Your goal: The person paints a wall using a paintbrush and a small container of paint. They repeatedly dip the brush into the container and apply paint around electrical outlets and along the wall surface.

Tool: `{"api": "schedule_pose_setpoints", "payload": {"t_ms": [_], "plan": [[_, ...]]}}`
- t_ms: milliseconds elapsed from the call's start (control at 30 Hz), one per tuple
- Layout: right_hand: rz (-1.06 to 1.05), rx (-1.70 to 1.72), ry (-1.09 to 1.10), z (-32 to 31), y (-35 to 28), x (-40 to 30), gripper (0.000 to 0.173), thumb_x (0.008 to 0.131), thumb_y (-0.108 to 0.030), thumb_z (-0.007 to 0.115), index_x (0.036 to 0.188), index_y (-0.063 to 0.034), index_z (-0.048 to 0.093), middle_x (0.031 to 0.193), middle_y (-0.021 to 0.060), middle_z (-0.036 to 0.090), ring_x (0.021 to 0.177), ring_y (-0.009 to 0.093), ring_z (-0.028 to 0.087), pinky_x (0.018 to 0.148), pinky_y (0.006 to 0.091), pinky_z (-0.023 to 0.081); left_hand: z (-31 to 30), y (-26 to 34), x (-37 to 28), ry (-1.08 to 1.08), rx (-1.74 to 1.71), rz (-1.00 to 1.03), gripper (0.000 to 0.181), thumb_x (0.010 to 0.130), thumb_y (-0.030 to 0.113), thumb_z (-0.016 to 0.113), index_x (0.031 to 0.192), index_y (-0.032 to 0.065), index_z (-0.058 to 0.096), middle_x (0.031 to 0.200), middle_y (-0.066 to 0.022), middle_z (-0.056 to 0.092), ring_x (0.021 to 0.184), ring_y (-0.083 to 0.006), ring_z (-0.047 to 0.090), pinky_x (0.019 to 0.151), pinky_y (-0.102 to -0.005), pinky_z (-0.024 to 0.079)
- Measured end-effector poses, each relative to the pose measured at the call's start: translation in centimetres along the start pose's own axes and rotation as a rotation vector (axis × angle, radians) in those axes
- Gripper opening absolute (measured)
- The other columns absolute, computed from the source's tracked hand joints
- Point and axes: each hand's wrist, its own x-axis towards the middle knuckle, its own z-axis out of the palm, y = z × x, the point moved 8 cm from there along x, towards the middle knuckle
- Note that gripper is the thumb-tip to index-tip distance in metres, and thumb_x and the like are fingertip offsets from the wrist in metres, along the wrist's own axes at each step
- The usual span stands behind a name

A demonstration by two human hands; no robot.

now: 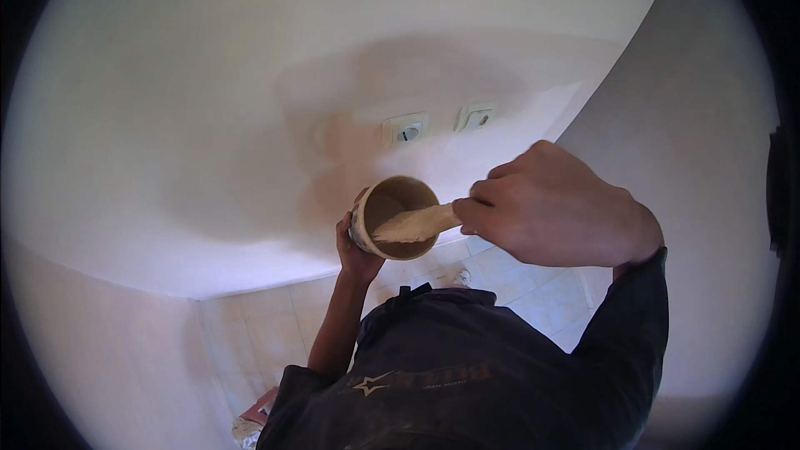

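Observation:
My left hand (359, 256) holds a round tub (359, 225) from its left side and underneath, with the tub's mouth tilted towards me. Inside lies some light material; how much is hard to tell. In my right hand (550, 206) is a paintbrush (415, 225) coated in cream-coloured paint, gripped near its base. Its bristles reach over the rim into the tub's mouth, and the handle is hidden by my fingers.
A pale wall (187, 106) stands before me, with a power socket (407, 132) and a light switch (478, 118). Another wall (694, 200) is on the right. Below is a tiled floor (269, 325), with a partly hidden reddish object (259, 409) at lower left.

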Motion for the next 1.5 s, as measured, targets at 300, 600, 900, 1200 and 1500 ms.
{"api": "schedule_pose_setpoints", "payload": {"t_ms": [300, 600, 900, 1200, 1500], "plan": [[-0.156, 0.04, 0.008, 3.1, -2.8, 6.1, 0.014, 0.08, -0.01, 0.072, 0.067, -0.0089, 0.068, 0.068, 0.0084, 0.07, 0.065, 0.027, 0.073, 0.053, 0.0392, 0.052, 1.7, -0.6, 0.1, -0.034, -0.037, 0.017, 0.076, 0.1, 0.057, 0.051, 0.159, 0.0108, 0.039, 0.157, -0.013, 0.051, 0.146, -0.0299, 0.049, 0.121, -0.0488, 0.042], [-0.161, 0.011, 0.09, 4.3, -3.7, 7.3, 0.01, 0.078, -0.009, 0.074, 0.069, -0.0081, 0.07, 0.07, 0.0088, 0.072, 0.068, 0.027, 0.074, 0.054, 0.0376, 0.054, 1.0, -0.9, -0.6, 0.028, -0.086, 0.045, 0.073, 0.101, 0.057, 0.049, 0.158, 0.0109, 0.04, 0.156, -0.0135, 0.052, 0.146, -0.0303, 0.049, 0.12, -0.0495, 0.042], [0.092, -0.024, 0.017, 0.8, 0.7, 4.3, 0.019, 0.089, -0.02, 0.074, 0.076, -0.0063, 0.07, 0.066, 0.0117, 0.067, 0.065, 0.033, 0.07, 0.059, 0.0437, 0.053, -0.1, -1.4, -0.4, -0.003, -0.188, 0.0, 0.073, 0.103, 0.062, 0.044, 0.155, 0.011, 0.049, 0.155, -0.0125, 0.054, 0.143, -0.0317, 0.052, 0.118, -0.0531, 0.043], [0.42, 0.529, 0.123, 3.4, 5.7, 0.5, 0.024, 0.096, -0.024, 0.078, 0.087, -0.0019, 0.078, 0.064, 0.0119, 0.07, 0.059, 0.027, 0.07, 0.057, 0.0365, 0.051, -0.8, -2.1, 0.8, 0.077, -0.239, -0.048, 0.073, 0.103, 0.064, 0.045, 0.154, 0.013, 0.052, 0.153, -0.0105, 0.056, 0.141, -0.0298, 0.054, 0.117, -0.0528, 0.044], [0.564, 0.91, 0.153, 5.0, 8.2, -2.4, 0.035, 0.1, -0.03, 0.074, 0.087, 0.0023, 0.076, 0.061, 0.0094, 0.064, 0.056, 0.017, 0.058, 0.057, 0.0337, 0.046, 1.1, -1.5, -0.3, 0.098, -0.289, 0.001, 0.071, 0.102, 0.064, 0.045, 0.152, 0.0146, 0.054, 0.152, -0.0087, 0.059, 0.14, -0.0298, 0.055, 0.116, -0.0521, 0.045]]}}
